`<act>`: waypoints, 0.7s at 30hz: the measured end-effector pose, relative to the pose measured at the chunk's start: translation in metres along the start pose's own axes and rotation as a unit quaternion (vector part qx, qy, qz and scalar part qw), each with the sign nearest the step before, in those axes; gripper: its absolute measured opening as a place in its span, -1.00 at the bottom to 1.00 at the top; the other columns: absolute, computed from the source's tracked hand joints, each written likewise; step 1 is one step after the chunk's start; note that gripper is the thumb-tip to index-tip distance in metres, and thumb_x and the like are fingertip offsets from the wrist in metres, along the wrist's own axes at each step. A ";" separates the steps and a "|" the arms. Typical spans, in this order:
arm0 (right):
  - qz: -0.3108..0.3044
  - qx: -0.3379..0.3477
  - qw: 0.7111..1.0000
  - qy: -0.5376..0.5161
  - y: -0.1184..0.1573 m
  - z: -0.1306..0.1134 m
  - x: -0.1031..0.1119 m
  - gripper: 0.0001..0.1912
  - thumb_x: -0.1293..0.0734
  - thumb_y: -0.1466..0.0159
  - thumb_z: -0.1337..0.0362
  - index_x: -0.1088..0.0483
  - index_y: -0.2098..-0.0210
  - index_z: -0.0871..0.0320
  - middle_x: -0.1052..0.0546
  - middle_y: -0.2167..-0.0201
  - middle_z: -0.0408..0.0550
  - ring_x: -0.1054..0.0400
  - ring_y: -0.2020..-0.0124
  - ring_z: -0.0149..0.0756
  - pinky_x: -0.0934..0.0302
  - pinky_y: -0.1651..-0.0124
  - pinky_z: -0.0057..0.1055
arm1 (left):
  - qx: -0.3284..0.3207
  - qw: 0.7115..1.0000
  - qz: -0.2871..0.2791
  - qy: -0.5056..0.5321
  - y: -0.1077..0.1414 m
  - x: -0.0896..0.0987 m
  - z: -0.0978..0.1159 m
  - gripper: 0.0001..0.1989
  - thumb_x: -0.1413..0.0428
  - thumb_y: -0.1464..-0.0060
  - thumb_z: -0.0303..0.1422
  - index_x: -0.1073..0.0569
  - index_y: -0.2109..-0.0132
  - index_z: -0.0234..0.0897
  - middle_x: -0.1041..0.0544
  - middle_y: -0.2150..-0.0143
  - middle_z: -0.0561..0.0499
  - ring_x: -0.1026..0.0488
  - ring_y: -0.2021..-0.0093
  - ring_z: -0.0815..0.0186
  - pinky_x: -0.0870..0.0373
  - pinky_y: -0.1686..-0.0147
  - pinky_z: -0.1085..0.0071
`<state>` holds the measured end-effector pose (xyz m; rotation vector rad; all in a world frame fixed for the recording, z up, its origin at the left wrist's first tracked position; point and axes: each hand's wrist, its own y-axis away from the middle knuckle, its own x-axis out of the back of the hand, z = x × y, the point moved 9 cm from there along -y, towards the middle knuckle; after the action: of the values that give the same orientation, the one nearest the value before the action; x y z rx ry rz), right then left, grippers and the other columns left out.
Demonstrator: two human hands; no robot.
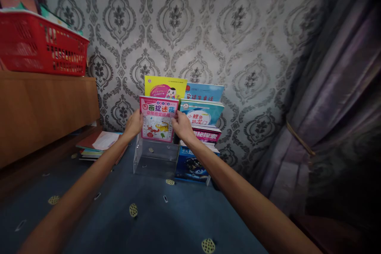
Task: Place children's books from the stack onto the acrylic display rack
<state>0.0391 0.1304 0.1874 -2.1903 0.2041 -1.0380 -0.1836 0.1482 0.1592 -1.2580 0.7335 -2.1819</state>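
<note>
A pink picture book (pixel 158 121) is upright at the left side of a clear acrylic book rack (pixel 154 163). My left hand (pixel 133 124) grips its left edge, and my right hand (pixel 182 126) grips its right edge. Behind it a yellow book (pixel 165 83) shows its upper part. The rack's right column holds a light blue book (pixel 205 90) at the back, a teal book (pixel 205 112) before it, a magenta-covered book (pixel 208 135), and a dark blue book (pixel 192 164) at the front. My right hand and forearm cover parts of these. The rack's lower left tiers show bare clear plastic.
On the left, a red plastic basket (pixel 44 43) stands on a wooden cabinet (pixel 47 115). A stack of books and papers (pixel 101 143) lies on the blue patterned cloth (pixel 149 226). Patterned wallpaper (pixel 199 27) rises behind, and a tied curtain (pixel 321 107) hangs at the right.
</note>
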 end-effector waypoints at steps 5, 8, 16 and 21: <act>-0.002 0.012 1.000 -0.007 0.002 -0.001 -0.001 -0.72 -0.14 -0.26 0.37 -0.38 0.10 0.22 -0.51 0.22 0.13 -0.37 0.11 -0.02 -0.26 -0.04 -0.14 | -0.002 1.000 0.000 -0.001 -0.005 0.002 -0.002 -0.77 0.10 -0.29 -0.41 -0.45 0.09 -0.27 -0.61 0.08 -0.22 -0.53 0.02 0.07 -0.39 0.00 0.22; -0.004 0.022 1.000 -0.015 0.005 -0.002 -0.003 -0.68 -0.15 -0.26 0.37 -0.38 0.04 0.23 -0.51 0.20 0.14 -0.37 0.09 -0.02 -0.26 -0.06 -0.13 | -0.003 1.000 0.002 -0.002 -0.007 0.003 -0.002 -0.79 0.08 -0.28 -0.40 -0.45 0.12 -0.25 -0.61 0.09 -0.20 -0.53 0.01 0.08 -0.39 -0.01 0.21; -0.044 0.035 0.997 -0.049 0.007 -0.008 -0.023 -0.51 -0.19 -0.27 0.43 -0.36 -0.19 0.25 -0.54 -0.05 0.17 -0.41 -0.09 -0.08 -0.28 -0.19 -0.15 | 0.009 1.000 0.011 0.004 -0.010 0.003 -0.001 -0.77 0.09 -0.28 -0.39 -0.41 0.03 -0.29 -0.60 0.04 -0.27 -0.53 0.00 0.01 -0.40 -0.01 0.14; -0.073 0.024 0.995 -0.058 0.004 -0.007 -0.038 -0.51 -0.23 -0.25 0.44 -0.39 -0.18 0.27 -0.52 -0.14 0.20 -0.40 -0.18 -0.07 -0.24 -0.26 -0.16 | 0.021 1.000 0.011 0.010 -0.011 0.005 -0.002 -0.75 0.07 -0.28 -0.37 -0.39 -0.03 -0.31 -0.60 0.04 -0.27 -0.55 0.01 -0.01 -0.41 0.01 0.15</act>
<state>0.0094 0.1397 0.1641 -2.2412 -0.0348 -0.9790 -0.1890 0.1534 0.1684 -1.2045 0.7026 -2.1836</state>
